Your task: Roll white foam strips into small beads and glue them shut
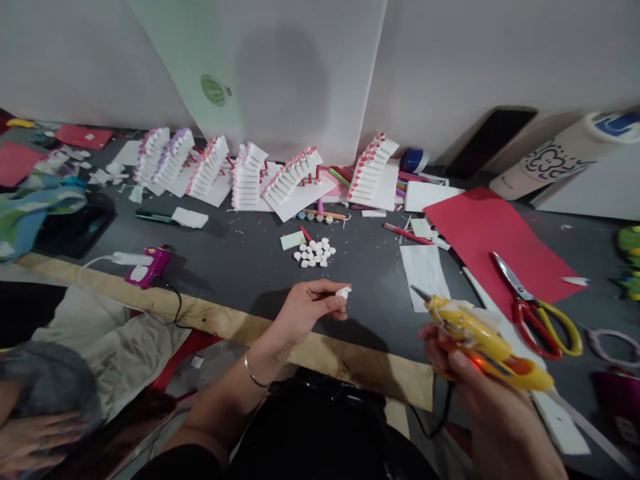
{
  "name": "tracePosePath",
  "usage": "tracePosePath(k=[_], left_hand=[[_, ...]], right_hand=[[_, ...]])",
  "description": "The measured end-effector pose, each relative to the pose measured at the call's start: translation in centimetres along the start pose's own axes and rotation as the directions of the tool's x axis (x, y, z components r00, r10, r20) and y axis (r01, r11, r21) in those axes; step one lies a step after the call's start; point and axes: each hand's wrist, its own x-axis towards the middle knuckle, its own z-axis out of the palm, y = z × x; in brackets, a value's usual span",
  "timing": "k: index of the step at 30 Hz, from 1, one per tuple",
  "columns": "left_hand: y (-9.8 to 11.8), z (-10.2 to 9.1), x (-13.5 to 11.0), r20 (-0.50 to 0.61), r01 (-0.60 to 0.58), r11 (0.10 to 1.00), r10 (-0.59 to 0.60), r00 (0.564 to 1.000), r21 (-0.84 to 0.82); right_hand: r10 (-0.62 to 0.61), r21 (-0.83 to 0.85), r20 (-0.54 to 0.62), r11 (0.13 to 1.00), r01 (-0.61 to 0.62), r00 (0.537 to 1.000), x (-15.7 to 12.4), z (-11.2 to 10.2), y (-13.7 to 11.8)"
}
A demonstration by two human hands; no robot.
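My left hand (313, 307) pinches a small white piece (343, 293) between thumb and fingers, above the table's near edge. Wrapped round the handle of a yellow hot glue gun (475, 337) is my right hand (480, 393). An orange-red light glows on the gun, and its nozzle points left, apart from the white piece. A pile of similar small white pieces (315, 254) lies just beyond my left hand. Under and beyond the nozzle is a white paper sheet (425, 270).
White slatted paper models (373, 170) with pink and red tips line the wall. Scissors (530, 310) lie partly on red paper (500, 240) at right, near a white bottle (550, 157). A purple power adapter (149, 267) sits left. Another person's hand (40, 440) shows lower left.
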Motion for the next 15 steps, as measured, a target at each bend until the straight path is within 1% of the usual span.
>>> tracePosePath(k=[2, 3, 5, 7, 8, 10, 15], left_hand=[[0.1, 0.0, -0.2, -0.001, -0.007, 1.0, 0.007, 1.0, -0.014], [0.2, 0.0, -0.3, -0.005, -0.014, 1.0, 0.013, 1.0, -0.017], [0.2, 0.1, -0.4, -0.015, -0.022, 1.0, 0.022, 1.0, -0.015], [0.3, 0.1, -0.4, -0.015, -0.022, 1.0, 0.021, 1.0, -0.017], [0.3, 0.1, -0.3, -0.006, -0.015, 1.0, 0.015, 1.0, -0.022], [0.3, 0.1, -0.3, 0.015, 0.007, 0.999, -0.006, 1.0, -0.038], [0.4, 0.3, -0.4, 0.046, 0.042, 0.996, -0.038, 0.998, -0.074]], right_hand=[[0.026, 0.061, 0.022, 0.998, -0.028, 0.999, 0.2, 0.8, 0.2], [-0.001, 0.058, 0.061, 0.998, -0.003, 0.998, 0.5, 1.1, 0.3], [-0.105, 0.033, 0.172, 0.994, 0.1, 0.98, 1.1, 1.6, 0.6], [-0.205, 0.026, 0.253, 0.978, 0.205, 0.946, 1.7, 2.0, 0.7], [-0.23, 0.026, 0.269, 0.972, 0.232, 0.935, 1.9, 2.2, 0.8], [-0.248, 0.015, 0.263, 0.967, 0.253, 0.932, 2.1, 2.4, 0.9], [-0.236, -0.063, 0.272, 0.963, 0.262, 0.933, 2.0, 2.3, 2.3]])
